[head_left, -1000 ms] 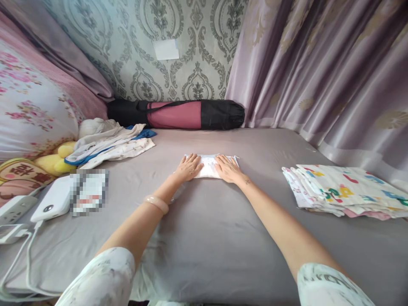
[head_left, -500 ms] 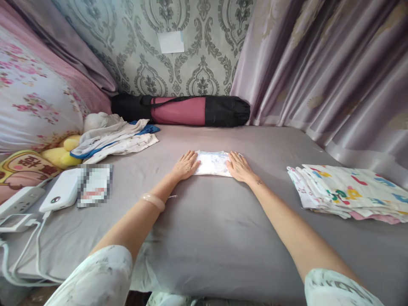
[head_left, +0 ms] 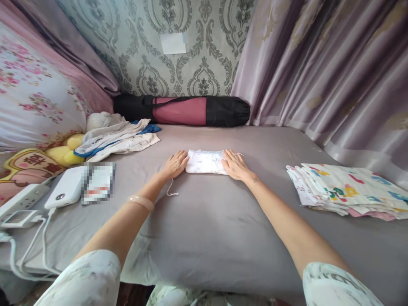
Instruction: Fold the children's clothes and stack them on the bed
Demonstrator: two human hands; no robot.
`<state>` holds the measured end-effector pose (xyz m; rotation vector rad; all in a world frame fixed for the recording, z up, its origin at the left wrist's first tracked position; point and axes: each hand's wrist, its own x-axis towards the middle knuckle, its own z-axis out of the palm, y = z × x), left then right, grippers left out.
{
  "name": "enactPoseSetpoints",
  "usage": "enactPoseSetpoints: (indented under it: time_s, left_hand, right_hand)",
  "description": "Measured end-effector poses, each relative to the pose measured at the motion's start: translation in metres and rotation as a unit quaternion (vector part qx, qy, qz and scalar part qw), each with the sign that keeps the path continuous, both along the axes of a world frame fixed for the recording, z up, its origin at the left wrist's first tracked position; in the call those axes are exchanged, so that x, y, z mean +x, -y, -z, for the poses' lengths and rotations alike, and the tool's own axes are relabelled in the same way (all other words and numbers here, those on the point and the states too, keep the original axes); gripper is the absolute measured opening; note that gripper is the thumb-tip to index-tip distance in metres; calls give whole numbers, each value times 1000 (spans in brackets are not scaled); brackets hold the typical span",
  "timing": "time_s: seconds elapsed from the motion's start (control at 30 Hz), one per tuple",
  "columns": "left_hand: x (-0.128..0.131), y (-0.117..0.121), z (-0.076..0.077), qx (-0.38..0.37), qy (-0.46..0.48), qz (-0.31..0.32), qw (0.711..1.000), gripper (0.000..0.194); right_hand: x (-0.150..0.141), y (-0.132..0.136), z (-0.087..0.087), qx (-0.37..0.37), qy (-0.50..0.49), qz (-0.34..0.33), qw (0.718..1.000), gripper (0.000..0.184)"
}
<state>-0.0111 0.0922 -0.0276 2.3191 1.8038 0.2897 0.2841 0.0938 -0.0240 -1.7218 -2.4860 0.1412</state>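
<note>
A small white folded cloth [head_left: 205,162] with a faint print lies flat on the grey bed sheet [head_left: 204,221]. My left hand [head_left: 176,164] rests palm down at the cloth's left edge, its fingers stretched out and pointing forward. On the other side, my right hand [head_left: 236,165] lies flat over the cloth's right end, fingers extended. Neither hand grips anything. A thin white string [head_left: 172,191] trails from beneath my left hand. What exactly lies under the palms is hidden.
To the right is a stack of folded printed cloths [head_left: 347,189]. Crumpled clothes [head_left: 124,138] lie at the left, behind a white power bank [head_left: 67,187] and a power strip [head_left: 22,204]. A rolled mat in a black bag [head_left: 181,111] lies along the wall.
My left hand has slid left, off the cloth's top to its left edge, and more of the cloth and string shows. My right hand stays at the right end.
</note>
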Motion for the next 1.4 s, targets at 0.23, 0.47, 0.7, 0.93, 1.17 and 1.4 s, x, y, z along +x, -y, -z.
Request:
enactPoseSetpoints:
  time_s: [0.23,0.47,0.7,0.93,1.17,1.4]
  left_hand:
    - [-6,9,5,33,23,17,999,58]
    - [-3,18,1,95,-1,95,991,56]
    - [-4,17,4,76,-32,127,988,55]
    - [-5,12,11,47,-18,114,992,59]
    - [-5,10,13,51,-15,111,992,59]
    - [-4,13,11,62,-11,111,992,56]
  right_hand:
    - [-1,-1,9,-8,-7,4,1000,65]
    - [-2,-3,4,-32,-4,10,999,64]
    - [-47,5,-16,-1,-39,-30,999,62]
    - [-66,7,-5,-20,-48,-38,998,59]
    - [-64,5,-3,-24,-37,-39,998,58]
    - [-82,6,-16,-10,-22,-35,999,56]
